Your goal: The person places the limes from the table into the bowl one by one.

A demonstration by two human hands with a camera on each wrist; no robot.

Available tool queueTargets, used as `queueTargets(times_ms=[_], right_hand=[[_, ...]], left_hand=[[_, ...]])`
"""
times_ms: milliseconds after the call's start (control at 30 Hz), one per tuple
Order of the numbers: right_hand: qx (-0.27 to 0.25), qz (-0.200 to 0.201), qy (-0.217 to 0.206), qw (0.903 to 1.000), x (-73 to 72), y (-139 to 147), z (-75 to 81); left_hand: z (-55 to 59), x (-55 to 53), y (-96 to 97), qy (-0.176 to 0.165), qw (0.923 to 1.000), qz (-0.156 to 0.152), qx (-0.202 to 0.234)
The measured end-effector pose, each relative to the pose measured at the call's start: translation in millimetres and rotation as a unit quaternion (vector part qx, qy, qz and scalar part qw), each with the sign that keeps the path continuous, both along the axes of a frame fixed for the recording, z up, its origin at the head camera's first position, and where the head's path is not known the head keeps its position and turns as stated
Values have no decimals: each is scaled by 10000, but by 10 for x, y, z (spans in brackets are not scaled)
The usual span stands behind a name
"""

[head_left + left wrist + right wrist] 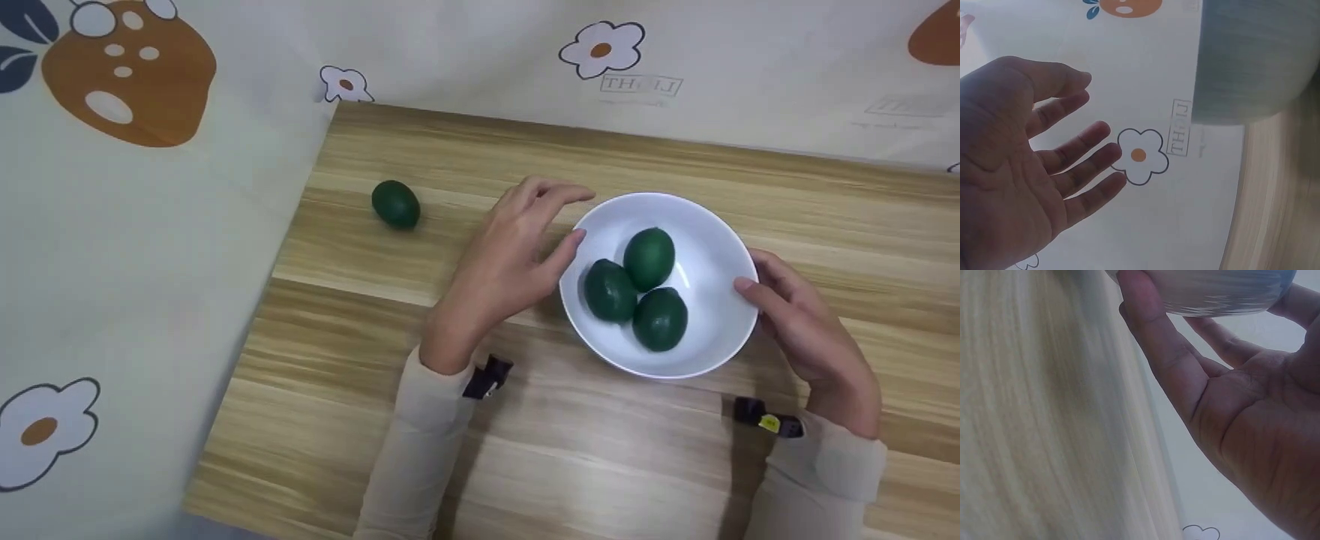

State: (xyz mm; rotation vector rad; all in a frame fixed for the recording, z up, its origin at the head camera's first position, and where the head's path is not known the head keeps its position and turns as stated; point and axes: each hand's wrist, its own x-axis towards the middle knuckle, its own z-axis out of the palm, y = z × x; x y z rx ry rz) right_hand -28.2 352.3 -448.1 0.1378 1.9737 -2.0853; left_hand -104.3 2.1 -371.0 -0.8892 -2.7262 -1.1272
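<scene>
A white bowl [712, 307] holds three dark green limes, one at the back [649, 259], one at the left [610, 291] and one in front [660, 319]. My right hand [821, 334] grips the bowl's right side, thumb over the rim and fingers against the outside. In the right wrist view, that hand [1252, 416] has its fingers on the bowl's ribbed outer wall [1219, 295]. By the left rim is my left hand [502, 251], its fingers spread and relaxed. The left wrist view shows this hand [1033, 163] holding nothing, apart from the bowl [1258, 62]. Whether the bowl touches the table, I cannot tell.
Another dark green lime [395, 205] lies on the wooden table [337, 360], left of my left hand. Beyond the table's left and back edges is a pale cloth [247, 67] printed with flowers and fruit. Each sleeve cuff carries a small black device.
</scene>
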Motion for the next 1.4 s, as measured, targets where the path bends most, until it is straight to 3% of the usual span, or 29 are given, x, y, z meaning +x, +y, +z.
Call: queueTargets(times_ms=[133, 367, 800, 1400], right_hand=[[10, 0, -4, 10000, -5, -1, 1], [54, -37, -55, 10000, -12, -4, -12], [12, -23, -15, 10000, -4, 0, 1], [-10, 9, -17, 10000, 1, 4, -12]], left_hand=[[-15, -19, -26, 43, 9994, 271, -216], [-22, -30, -64, 145, 9979, 453, -448], [-79, -103, -163, 412, 9950, 779, -477], [-154, -225, -390, 165, 9903, 1325, -392]])
